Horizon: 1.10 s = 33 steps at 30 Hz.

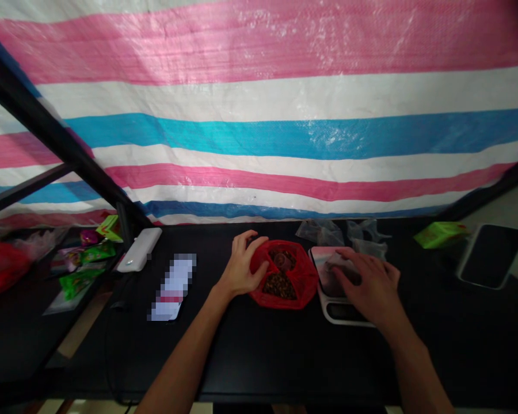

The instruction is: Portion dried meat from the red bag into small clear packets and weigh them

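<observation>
A red divided dish (307, 270) sits on the black table, with dark brown seeds or grains in two of its compartments. My left hand (244, 267) grips the dish's left side, thumb over the rim and fingers curved outside. Just right of the dish lies a small flat scale (328, 315) with a shiny, mirror-like plate. Over that plate is my right hand (373, 284), its thumb and fingers apart and nothing visible between them. Whether its fingertips touch the plate I cannot tell.
Crumpled clear plastic bags (322, 232) lie behind the scale. Left are a phone (175, 284), a white power bank (140, 250) and green packets (97, 252) beyond a black frame bar (86, 164). Right are a green packet (440, 234) and another phone (492, 256). Striped sheeting (259, 132) hangs behind.
</observation>
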Tool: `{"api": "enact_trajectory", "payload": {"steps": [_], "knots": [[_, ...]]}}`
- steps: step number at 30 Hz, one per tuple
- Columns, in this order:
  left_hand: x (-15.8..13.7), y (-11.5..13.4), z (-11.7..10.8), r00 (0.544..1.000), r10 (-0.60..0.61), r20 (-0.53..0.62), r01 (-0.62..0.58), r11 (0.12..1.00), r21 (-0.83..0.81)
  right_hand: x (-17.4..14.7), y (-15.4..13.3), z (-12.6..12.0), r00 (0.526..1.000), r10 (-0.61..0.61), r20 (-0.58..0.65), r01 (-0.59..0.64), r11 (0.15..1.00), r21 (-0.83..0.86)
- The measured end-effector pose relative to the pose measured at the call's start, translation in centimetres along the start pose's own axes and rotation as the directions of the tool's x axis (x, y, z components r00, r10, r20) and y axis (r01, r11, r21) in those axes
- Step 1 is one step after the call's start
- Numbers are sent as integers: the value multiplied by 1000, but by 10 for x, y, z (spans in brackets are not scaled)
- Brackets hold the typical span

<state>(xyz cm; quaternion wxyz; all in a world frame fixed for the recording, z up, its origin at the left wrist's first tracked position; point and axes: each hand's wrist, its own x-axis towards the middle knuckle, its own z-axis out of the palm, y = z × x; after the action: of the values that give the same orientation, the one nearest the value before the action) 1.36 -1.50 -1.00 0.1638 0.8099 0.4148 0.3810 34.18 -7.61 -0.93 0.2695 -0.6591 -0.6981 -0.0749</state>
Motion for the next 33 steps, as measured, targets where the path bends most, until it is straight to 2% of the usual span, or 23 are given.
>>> {"api": "enact_trajectory", "payload": {"steps": [2, 5, 7, 10, 13, 16, 18, 21, 23, 25, 29, 33], "knots": [[-1, 6, 0, 999, 39, -15, -39, 999, -4, 12, -7, -4, 1000, -17, 20, 16, 998, 53], [-2, 14, 7, 998, 53, 30, -50, 992, -112, 28, -32, -13, 998, -64, -23, 67, 976, 205], [-2, 16, 15, 998, 8, 60, 6, 976, -219, 38, -57, -15, 993, -114, -24, 115, 927, 358], [-1, 14, 26, 995, -75, 64, 94, 922, -376, 47, -95, -6, 978, -198, 65, 137, 847, 513], [0, 12, 29, 987, -139, 85, 162, 888, -430, 51, -114, 10, 948, -263, 177, 96, 770, 630], [3, 11, 25, 972, -208, 114, 237, 856, -459, 48, -109, 23, 963, -197, 186, 8, 706, 708], [6, 11, 22, 962, -263, 66, 257, 808, -529, 44, -100, 27, 972, -166, 163, 9, 727, 687], [8, 7, 19, 935, -350, -59, 234, 734, -638, 41, -87, 31, 946, -245, 213, 90, 828, 554], [9, 4, 18, 910, -399, -113, 236, 723, -649, 40, -83, 35, 920, -274, 281, 126, 885, 449], [10, 0, 18, 887, -438, -147, 264, 741, -618, 40, -83, 38, 914, -260, 312, 129, 915, 382], [11, -5, 20, 866, -481, -137, 345, 772, -534, 39, -88, 39, 916, -252, 311, 125, 918, 377], [9, -9, 22, 878, -474, -63, 405, 808, -429, 38, -94, 36, 921, -272, 280, 172, 927, 333]]}}
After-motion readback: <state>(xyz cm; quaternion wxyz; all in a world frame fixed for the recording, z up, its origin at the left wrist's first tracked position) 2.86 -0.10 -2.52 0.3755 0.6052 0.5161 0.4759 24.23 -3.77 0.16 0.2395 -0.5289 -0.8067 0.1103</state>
